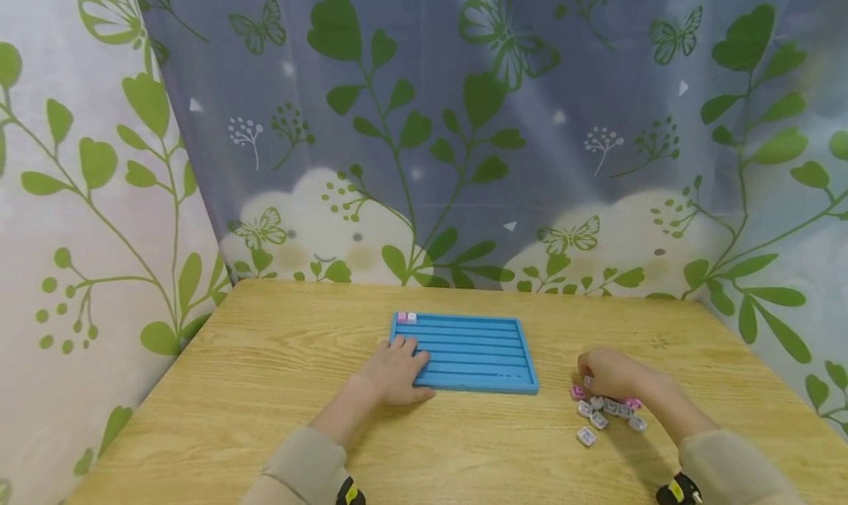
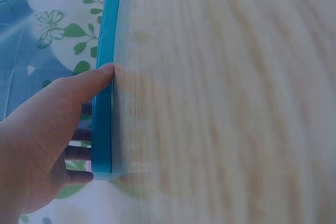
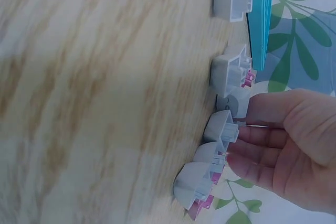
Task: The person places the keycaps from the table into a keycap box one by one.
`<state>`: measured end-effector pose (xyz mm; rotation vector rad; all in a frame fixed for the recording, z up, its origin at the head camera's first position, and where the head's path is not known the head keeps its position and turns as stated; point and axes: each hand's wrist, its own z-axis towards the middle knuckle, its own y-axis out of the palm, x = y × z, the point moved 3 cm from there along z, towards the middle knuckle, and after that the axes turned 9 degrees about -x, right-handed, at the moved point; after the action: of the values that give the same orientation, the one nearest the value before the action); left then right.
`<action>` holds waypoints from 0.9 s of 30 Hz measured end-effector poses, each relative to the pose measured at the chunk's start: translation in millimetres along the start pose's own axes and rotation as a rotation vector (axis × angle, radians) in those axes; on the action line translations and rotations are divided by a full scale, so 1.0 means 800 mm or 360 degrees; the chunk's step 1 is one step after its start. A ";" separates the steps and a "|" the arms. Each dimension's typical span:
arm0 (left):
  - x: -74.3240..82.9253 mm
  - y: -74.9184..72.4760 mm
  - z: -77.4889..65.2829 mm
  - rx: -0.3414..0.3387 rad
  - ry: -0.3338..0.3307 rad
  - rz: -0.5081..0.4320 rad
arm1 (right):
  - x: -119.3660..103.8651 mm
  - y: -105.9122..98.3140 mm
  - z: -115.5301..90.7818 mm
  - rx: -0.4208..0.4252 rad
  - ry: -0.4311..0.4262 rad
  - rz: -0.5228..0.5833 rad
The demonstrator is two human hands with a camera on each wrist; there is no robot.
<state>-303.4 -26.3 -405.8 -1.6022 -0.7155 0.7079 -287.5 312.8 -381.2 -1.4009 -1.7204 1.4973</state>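
Observation:
A shallow blue tray [image 1: 464,383] with long ridges lies on the table, holding one pink keycap [image 1: 401,318] and one white keycap [image 1: 412,318] in its far left corner. My left hand [image 1: 395,376] rests over the tray's near left corner, fingers spread on the ridges. In the left wrist view, its thumb [image 2: 105,72] touches the tray's outer side. Right of the tray, my right hand [image 1: 612,372] bends down over loose keycaps and pinches a white keycap [image 3: 234,103] at its fingertips. The fingers partly hide the pile in the head view.
Several white keycaps [image 1: 598,420] and a pink keycap [image 1: 578,392] lie loose beneath and before the right hand; one white keycap [image 1: 586,436] sits apart, nearer the front. The wooden table [image 1: 278,343] meets a leaf-patterned cloth [image 1: 457,196] at its back edge.

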 end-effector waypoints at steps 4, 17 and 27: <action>0.000 -0.001 -0.001 -0.0003 0.0001 -0.0006 | 0.002 0.001 0.004 0.0047 0.0009 0.0045; 0.000 0.001 0.000 -0.0001 -0.0007 0.0010 | -0.011 -0.004 0.009 0.0236 -0.0049 0.0022; 0.000 -0.001 -0.001 -0.0010 0.0003 0.0003 | -0.028 -0.015 0.020 0.0391 -0.0189 0.0062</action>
<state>-303.0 -26.5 -404.6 -1.6096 -0.7152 0.7060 -296.9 286.7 -369.0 -1.2465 -1.5210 1.7769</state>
